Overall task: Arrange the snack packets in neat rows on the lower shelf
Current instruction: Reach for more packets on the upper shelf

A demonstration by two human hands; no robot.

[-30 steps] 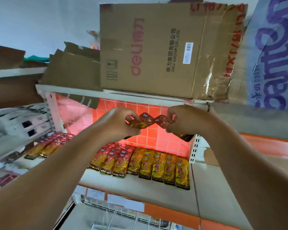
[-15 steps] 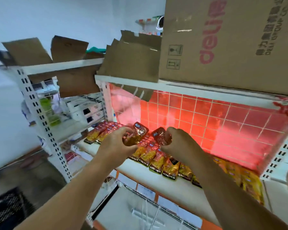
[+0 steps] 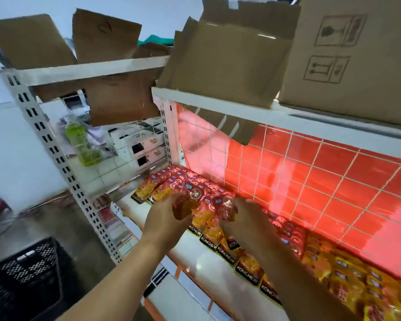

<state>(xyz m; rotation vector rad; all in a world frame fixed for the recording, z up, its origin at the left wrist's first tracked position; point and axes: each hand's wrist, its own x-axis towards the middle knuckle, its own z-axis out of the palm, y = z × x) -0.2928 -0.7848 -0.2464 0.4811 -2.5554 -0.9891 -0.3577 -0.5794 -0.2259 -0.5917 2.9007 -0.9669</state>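
head view: placing step, both hands over the lower shelf.
left hand grasps one snack packet, right hand another; next, set them into the row at 6 o'clock.

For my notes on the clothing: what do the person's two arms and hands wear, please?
Nothing shows on them. Both forearms are bare up to the frame edge, with no sleeves. The left hand and the right hand have no gloves, and I see no watch, ring or bracelet.
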